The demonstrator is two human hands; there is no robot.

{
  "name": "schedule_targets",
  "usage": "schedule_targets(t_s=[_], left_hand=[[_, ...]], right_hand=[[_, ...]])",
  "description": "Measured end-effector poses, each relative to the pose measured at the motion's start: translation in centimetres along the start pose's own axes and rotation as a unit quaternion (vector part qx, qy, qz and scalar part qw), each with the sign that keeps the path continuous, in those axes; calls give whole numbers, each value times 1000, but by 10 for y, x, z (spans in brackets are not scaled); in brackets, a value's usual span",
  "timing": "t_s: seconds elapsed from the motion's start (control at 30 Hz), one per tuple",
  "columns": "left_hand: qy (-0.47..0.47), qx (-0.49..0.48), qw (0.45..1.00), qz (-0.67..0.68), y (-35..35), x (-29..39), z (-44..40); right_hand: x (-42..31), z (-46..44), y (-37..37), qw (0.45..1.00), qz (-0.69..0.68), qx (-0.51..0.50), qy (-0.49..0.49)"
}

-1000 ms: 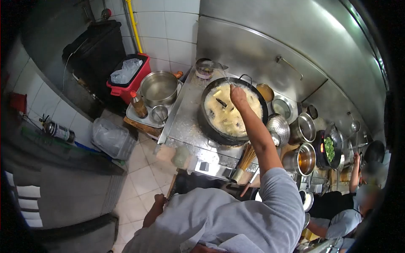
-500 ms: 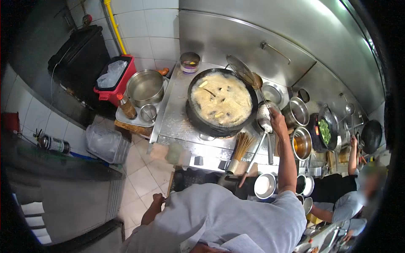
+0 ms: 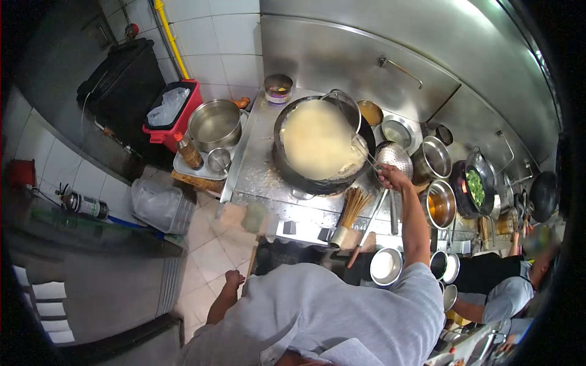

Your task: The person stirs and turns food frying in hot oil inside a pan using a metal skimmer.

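The label on the fire extinguisher (image 3: 85,204) is too small to read. Relative to the frame half a second earlier, the wire-mesh skimmer (image 3: 368,158) has been lowered from above the far-right rim of the wok (image 3: 305,182) toward the frying contents, which are blurred. The right hand (image 3: 394,177) grips the skimmer's handle; the skimmer's head lies beyond the fingers, at the wok's right side. The left hand (image 3: 234,279) is curled beside the torso; whether it holds anything cannot be determined.
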State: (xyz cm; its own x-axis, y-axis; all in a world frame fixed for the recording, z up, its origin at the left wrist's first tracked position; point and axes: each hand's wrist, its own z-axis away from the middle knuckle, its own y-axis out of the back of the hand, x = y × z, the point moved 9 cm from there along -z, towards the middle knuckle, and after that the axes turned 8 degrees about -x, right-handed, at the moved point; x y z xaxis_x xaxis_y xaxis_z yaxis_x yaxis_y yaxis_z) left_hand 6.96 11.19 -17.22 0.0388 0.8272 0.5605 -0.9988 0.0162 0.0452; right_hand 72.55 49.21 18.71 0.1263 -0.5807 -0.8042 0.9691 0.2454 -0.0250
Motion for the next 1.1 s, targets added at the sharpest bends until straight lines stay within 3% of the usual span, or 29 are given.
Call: schedule_targets(t_s=[0.13, 0.23, 0.4, 0.53, 0.73, 1.1], left_hand=[[-32, -11, 986, -165, 2, -4, 14], [-63, -26, 950, -304, 1, -7, 25], [-94, -47, 906, -411, -1, -1, 30], [-112, -52, 883, -454, -5, 14, 23], [-137, -67, 854, -497, -16, 41, 8], [-180, -89, 792, -576, -29, 68, -2]], right_hand=[[15, -4, -26, 998, -41, -44, 0], [23, 4, -52, 984, -147, -102, 2], [20, 30, -77, 974, -188, -117, 38], [16, 52, -86, 973, -208, -76, 57], [-4, 97, -101, 992, -64, 61, 86], [-2, 134, -101, 987, -25, 116, 105]])
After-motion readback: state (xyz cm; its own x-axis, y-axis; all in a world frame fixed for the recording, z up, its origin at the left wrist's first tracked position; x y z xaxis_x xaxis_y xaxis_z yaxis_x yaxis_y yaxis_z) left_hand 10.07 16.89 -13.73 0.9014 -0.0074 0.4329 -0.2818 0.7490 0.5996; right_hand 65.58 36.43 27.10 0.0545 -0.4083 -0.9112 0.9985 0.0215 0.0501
